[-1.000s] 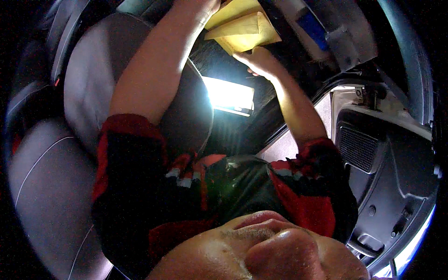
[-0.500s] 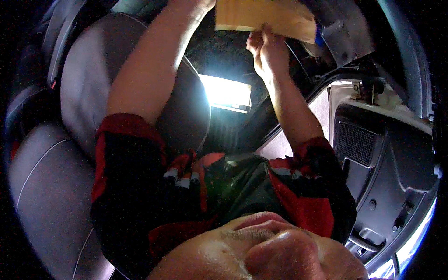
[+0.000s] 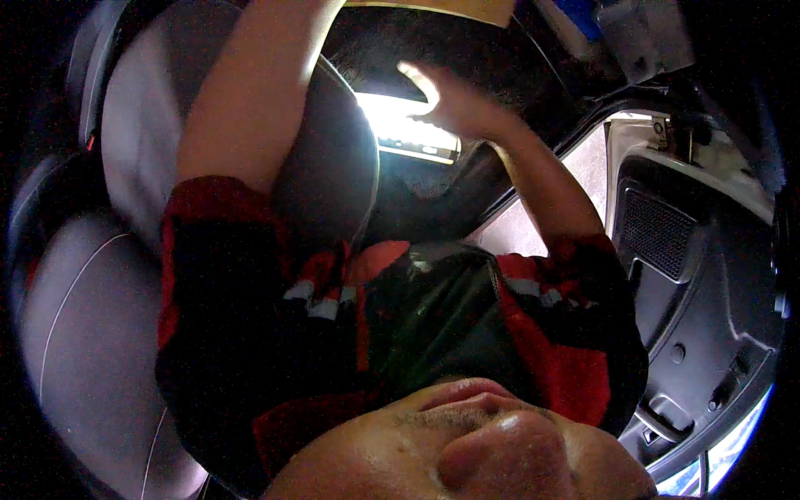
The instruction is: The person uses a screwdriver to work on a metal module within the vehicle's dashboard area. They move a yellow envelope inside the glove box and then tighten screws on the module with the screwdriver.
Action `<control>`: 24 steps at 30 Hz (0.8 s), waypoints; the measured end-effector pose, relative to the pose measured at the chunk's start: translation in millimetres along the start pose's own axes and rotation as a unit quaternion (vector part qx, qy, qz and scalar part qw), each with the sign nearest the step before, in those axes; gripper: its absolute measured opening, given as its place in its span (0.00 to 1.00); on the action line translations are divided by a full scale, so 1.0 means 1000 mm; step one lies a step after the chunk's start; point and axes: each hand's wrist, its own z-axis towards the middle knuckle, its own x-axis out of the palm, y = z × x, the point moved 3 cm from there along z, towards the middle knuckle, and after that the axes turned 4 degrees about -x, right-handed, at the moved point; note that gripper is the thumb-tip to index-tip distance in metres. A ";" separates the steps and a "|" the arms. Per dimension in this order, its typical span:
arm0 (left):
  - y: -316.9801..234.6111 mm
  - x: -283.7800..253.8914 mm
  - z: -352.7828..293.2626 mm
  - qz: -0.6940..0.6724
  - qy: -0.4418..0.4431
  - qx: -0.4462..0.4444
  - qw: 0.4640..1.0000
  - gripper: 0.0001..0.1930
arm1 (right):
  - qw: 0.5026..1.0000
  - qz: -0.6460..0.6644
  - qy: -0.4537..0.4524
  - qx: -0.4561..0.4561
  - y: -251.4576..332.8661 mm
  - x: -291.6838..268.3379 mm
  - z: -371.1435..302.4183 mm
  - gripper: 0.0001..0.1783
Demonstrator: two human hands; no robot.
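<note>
My right hand (image 3: 454, 104) is open, its thumb and fingers spread apart, over the upper end of a bright work lamp (image 3: 433, 150) in the dark footwell. Glare from the lamp partly hides the fingertips, so contact with it cannot be made out. My left forearm (image 3: 250, 92) rises past the seat and leaves the picture at the top, with that hand out of sight. Along the top edge shows the lower part of a flat tan panel (image 3: 450, 7); what holds it up is not visible.
A grey car seat (image 3: 150, 125) with pale piping lies on my left. To my right stands the open door (image 3: 692, 308) with its speaker grille (image 3: 658, 233). A grey bracket-like part (image 3: 646, 37) and a blue piece (image 3: 575, 17) are at the upper right.
My right hand has let go of the tan panel's lower edge and come down to the lamp, opening. The panel has shifted up and left, mostly out of the picture.
</note>
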 end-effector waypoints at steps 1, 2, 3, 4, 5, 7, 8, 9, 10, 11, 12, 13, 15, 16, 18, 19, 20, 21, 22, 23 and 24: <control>-0.002 0.003 -0.003 -0.001 0.000 -0.001 1.000 0.07 | 0.988 -0.123 0.084 0.033 0.005 0.022 -0.004 0.45; -0.002 0.008 -0.004 -0.003 0.003 0.001 1.000 0.07 | 0.953 -0.243 0.173 0.046 0.010 0.042 -0.008 0.49; 0.000 0.012 -0.004 -0.005 0.007 -0.002 1.000 0.07 | 0.908 -0.292 0.281 0.102 0.007 0.054 -0.010 0.52; 0.001 0.009 -0.004 0.006 0.005 -0.010 1.000 0.08 | 0.917 -0.284 0.269 0.077 0.011 0.051 -0.006 0.52; 0.002 0.007 -0.005 0.017 0.004 -0.018 1.000 0.09 | 0.917 -0.285 0.270 0.073 0.015 0.049 -0.003 0.52; 0.005 0.007 -0.005 0.037 0.006 -0.027 0.999 0.09 | 0.918 -0.272 0.275 0.089 0.023 0.043 0.001 0.55; 0.007 0.008 -0.006 0.057 0.009 -0.041 0.998 0.09 | 0.938 -0.189 0.280 0.084 0.020 0.036 0.005 0.47; 0.008 0.007 -0.008 0.056 0.009 -0.042 0.998 0.09 | 0.962 -0.093 0.246 0.074 0.016 0.024 0.006 0.38; 0.007 0.007 -0.009 0.060 0.014 -0.034 0.998 0.10 | 0.974 0.006 0.218 0.059 0.014 0.012 0.007 0.30; 0.006 0.007 -0.009 0.064 0.018 -0.025 0.997 0.10 | 0.955 0.007 0.264 0.137 0.020 -0.007 0.012 0.24; 0.005 0.006 -0.008 0.063 0.018 -0.026 0.998 0.10 | 0.972 -0.039 0.211 0.095 0.016 -0.020 0.016 0.22; 0.004 0.006 -0.005 0.075 0.022 -0.025 0.997 0.10 | 0.983 -0.085 0.156 0.049 0.010 -0.031 0.021 0.22; 0.006 0.007 -0.003 0.082 0.032 -0.030 0.996 0.10 | 0.977 -0.170 0.126 0.016 0.001 -0.047 0.017 0.21; 0.008 0.006 -0.001 0.080 0.039 -0.023 0.996 0.10 | 0.976 -0.152 0.151 0.028 0.005 -0.050 0.016 0.21; 0.008 0.004 0.001 0.079 0.040 -0.013 0.996 0.10 | 0.980 -0.155 0.116 0.039 0.022 -0.056 0.005 0.21; 0.007 0.010 -0.001 0.064 0.029 -0.022 0.997 0.10 | 0.983 -0.158 0.078 0.056 0.033 -0.062 -0.005 0.23; 0.006 0.011 -0.003 0.054 0.015 -0.031 0.998 0.09 | 0.979 -0.184 0.063 0.054 0.042 -0.065 -0.011 0.26; 0.003 0.011 -0.004 0.058 0.012 -0.028 0.998 0.09 | 0.980 -0.183 0.064 0.049 0.046 -0.066 -0.018 0.26; 0.001 0.012 -0.005 0.071 -0.002 -0.039 0.997 0.09 | 0.987 -0.159 0.003 0.026 0.050 -0.072 -0.026 0.27; -0.001 0.012 -0.005 0.085 -0.015 -0.049 0.995 0.09 | 0.989 -0.136 -0.060 0.001 0.055 -0.078 -0.033 0.27; -0.003 0.009 -0.004 0.084 -0.013 -0.046 0.995 0.09 | 0.989 -0.138 -0.062 -0.001 0.059 -0.082 -0.037 0.27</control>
